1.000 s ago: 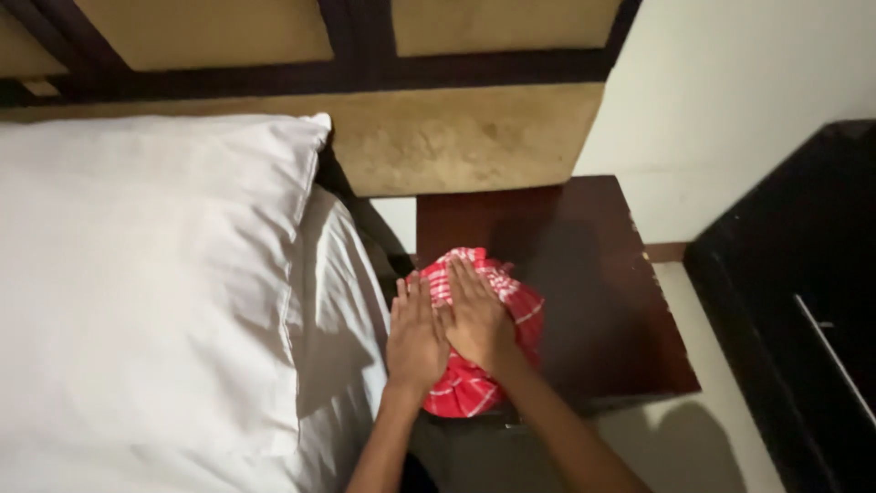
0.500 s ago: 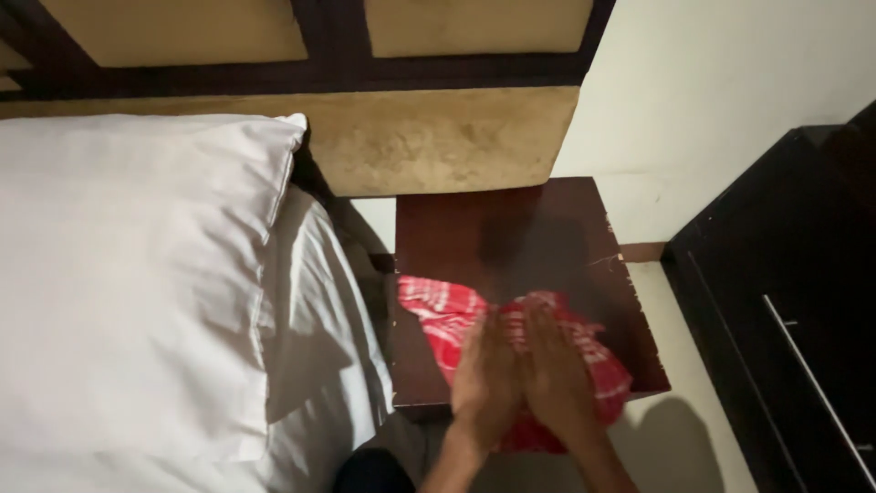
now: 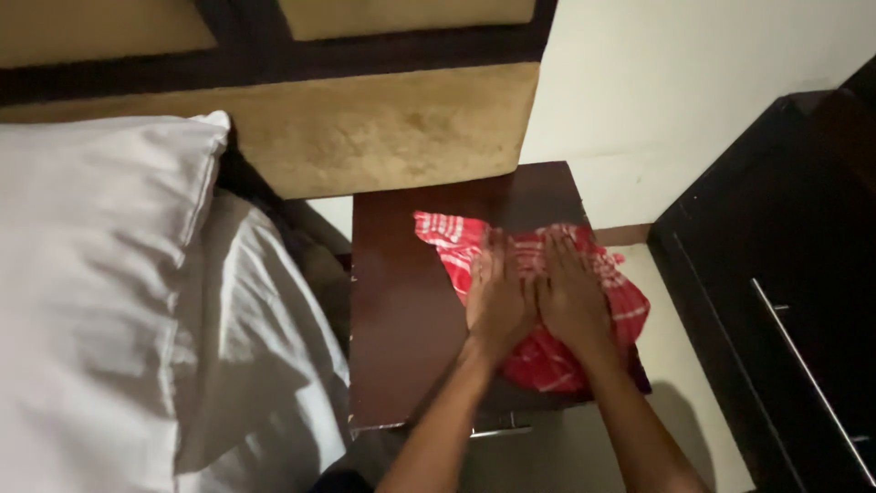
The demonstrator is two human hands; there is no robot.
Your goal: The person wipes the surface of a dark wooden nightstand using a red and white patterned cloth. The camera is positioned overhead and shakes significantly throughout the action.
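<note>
Item: red cloth (image 3: pixel 538 356) on nightstand (image 3: pixel 401 347). Soft, light, likely slides (glossy top). Your left hand (image 3: pixel 497 292) and right hand (image 3: pixel 570 292) press flat, fingers extended, gripping nothing; pinch an edge.

Your left hand (image 3: pixel 498 294) and right hand (image 3: pixel 572 292) lie flat, palms down, side by side. Fingers extended. Both forearms reach forward.

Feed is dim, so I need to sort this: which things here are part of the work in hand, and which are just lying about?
In use:
left hand, flat on the cloth
right hand, flat on the cloth
red checked cloth
dark bedside table

Lying about:
white pillow
padded headboard
dark cabinet
</note>
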